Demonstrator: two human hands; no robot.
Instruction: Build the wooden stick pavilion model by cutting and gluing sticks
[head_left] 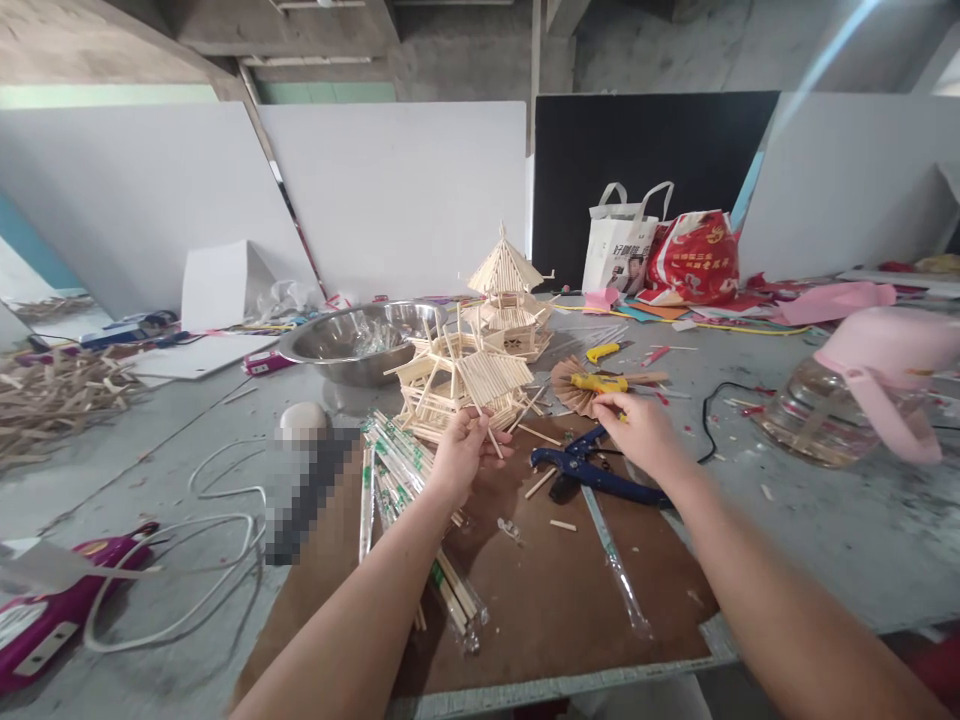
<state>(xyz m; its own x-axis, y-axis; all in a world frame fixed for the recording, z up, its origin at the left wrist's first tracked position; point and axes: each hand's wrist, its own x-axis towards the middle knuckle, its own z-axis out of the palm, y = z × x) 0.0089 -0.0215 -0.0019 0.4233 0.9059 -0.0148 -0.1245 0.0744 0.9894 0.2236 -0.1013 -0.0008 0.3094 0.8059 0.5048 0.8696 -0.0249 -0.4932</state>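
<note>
My left hand (461,455) is closed around a thin wooden stick (491,432), its end sticking out between the fingers. Just beyond it stands a small pavilion model (442,385) of wooden sticks, its roof only partly covered by a slatted panel (495,378). My right hand (641,430) has its fingers closed at a yellow glue gun (600,384), over a brown pleated paper fan (571,388). Below that hand lies a blue-handled cutter (592,470). Wrapped chopsticks (397,470) are heaped beside my left forearm on the brown board (525,600).
A finished-looking pagoda model (506,290) and a steel basin (337,345) stand behind. On the right is a pink-lidded jug (832,390). A yellow knife (603,352) lies near the fan. A purple power strip (67,600) and white cable (247,520) lie left.
</note>
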